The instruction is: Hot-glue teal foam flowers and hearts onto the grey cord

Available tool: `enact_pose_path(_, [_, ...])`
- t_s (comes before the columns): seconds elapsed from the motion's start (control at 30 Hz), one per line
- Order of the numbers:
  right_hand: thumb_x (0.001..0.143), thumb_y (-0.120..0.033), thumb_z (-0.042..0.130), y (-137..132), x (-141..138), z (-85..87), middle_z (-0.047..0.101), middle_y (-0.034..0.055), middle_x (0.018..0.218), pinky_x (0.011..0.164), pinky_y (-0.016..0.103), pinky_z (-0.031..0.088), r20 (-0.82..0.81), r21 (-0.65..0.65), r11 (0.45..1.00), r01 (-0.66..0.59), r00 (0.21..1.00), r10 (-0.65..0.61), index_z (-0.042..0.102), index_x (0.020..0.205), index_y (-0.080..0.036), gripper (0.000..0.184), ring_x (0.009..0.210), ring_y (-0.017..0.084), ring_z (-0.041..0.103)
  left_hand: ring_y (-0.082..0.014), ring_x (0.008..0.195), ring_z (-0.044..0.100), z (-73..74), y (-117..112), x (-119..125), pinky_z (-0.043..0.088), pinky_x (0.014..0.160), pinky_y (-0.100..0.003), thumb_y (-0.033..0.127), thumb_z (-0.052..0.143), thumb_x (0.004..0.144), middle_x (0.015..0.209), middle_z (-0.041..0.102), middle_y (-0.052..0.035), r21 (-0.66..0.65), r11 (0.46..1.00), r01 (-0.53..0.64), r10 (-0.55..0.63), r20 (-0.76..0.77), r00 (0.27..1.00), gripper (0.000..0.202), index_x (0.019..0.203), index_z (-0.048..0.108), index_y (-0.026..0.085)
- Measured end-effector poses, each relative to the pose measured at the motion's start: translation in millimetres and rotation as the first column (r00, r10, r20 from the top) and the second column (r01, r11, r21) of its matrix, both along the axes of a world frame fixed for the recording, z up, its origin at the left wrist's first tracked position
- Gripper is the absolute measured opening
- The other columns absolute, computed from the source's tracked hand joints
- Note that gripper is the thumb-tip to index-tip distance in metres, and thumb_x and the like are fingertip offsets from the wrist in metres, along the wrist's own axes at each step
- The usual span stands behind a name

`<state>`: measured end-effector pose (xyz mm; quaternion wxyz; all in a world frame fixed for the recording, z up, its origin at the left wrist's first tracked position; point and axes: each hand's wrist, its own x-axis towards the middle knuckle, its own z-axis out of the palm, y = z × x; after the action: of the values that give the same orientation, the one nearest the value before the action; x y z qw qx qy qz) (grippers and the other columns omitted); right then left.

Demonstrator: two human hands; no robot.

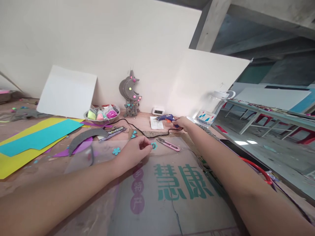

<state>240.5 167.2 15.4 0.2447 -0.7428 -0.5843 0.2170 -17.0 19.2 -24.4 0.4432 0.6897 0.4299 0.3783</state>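
My left hand [135,150] pinches a small teal flower [154,146] with a dark centre between thumb and fingertips, low over a clear printed plastic sheet [152,209]. Farther back, my right hand [182,123] is closed round the handle of a blue hot glue gun [165,117], whose nozzle points left above a white paper [156,124]. A second teal flower [116,151] lies left of my left hand. Pink-handled scissors or snips [169,145] rest between the two hands. Several small teal pieces [133,134] sit on a card behind my left hand.
A bowl [103,122] of bagged coloured clay, a grey moon ornament [130,90] and a small digital clock [158,111] stand along the white board. Yellow and teal sheets [44,136] cover the left. A clear pitcher [209,109] stands right; a black cord [147,135] crosses the table.
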Motion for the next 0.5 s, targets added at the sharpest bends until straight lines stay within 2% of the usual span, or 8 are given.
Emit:
enact_pose_path(0.1, [0.089, -0.028, 0.052, -5, -1, 4.1, 0.061, 0.0061, 0.100, 0.069, 0.031, 0.053, -0.100, -0.003, 0.999, -0.050, 0.994, 0.050, 0.056, 0.108, -0.012, 0.026, 0.081, 0.014, 0.061, -0.0096, 0.051, 0.047, -0.3, 1, 0, 0.034, 0.045, -0.019, 0.036, 0.052, 0.077, 0.059, 0.054, 0.0035, 0.005, 1.000, 0.002, -0.002, -0.015, 1.000, 0.017, 0.075, 0.051, 0.019])
enact_pose_path(0.23, [0.083, -0.021, 0.060, -13, -4, 6.3, 0.064, 0.0064, 0.093, 0.063, 0.025, 0.053, -0.148, 0.093, 0.991, -0.101, 0.982, 0.114, 0.055, 0.105, -0.012, 0.024, 0.073, 0.012, 0.064, -0.0101, 0.052, 0.047, -0.1, 0, 0, 0.034, 0.045, -0.019, 0.036, 0.051, 0.077, 0.060, 0.054, 0.0028, 0.012, 1.000, 0.003, -0.002, -0.023, 1.000, 0.018, 0.077, 0.052, 0.018])
enact_pose_path(0.33, [0.076, -0.013, 0.065, -16, -5, 1.6, 0.066, 0.0069, 0.089, 0.058, 0.021, 0.051, -0.128, 0.151, 0.981, -0.120, 0.982, 0.140, 0.051, 0.104, -0.014, 0.031, 0.067, 0.012, 0.065, -0.0103, 0.053, 0.047, 0.9, -1, 0, 0.034, 0.046, -0.020, 0.036, 0.051, 0.077, 0.062, 0.055, 0.0025, 0.033, 0.999, 0.006, -0.005, -0.024, 1.000, 0.018, 0.077, 0.052, 0.019])
enact_pose_path(0.5, [0.066, -0.010, 0.067, -19, -3, -10.1, 0.065, 0.0028, 0.075, 0.052, 0.023, 0.048, -0.032, 0.160, 0.975, -0.153, 0.987, 0.160, 0.050, 0.100, -0.015, 0.038, 0.059, 0.013, 0.061, -0.0104, 0.054, 0.048, 3.0, -1, -1, 0.035, 0.049, -0.020, 0.034, 0.051, 0.078, 0.063, 0.056, 0.0029, 0.050, 0.999, 0.006, -0.004, -0.040, 0.999, 0.016, 0.075, 0.051, 0.019])
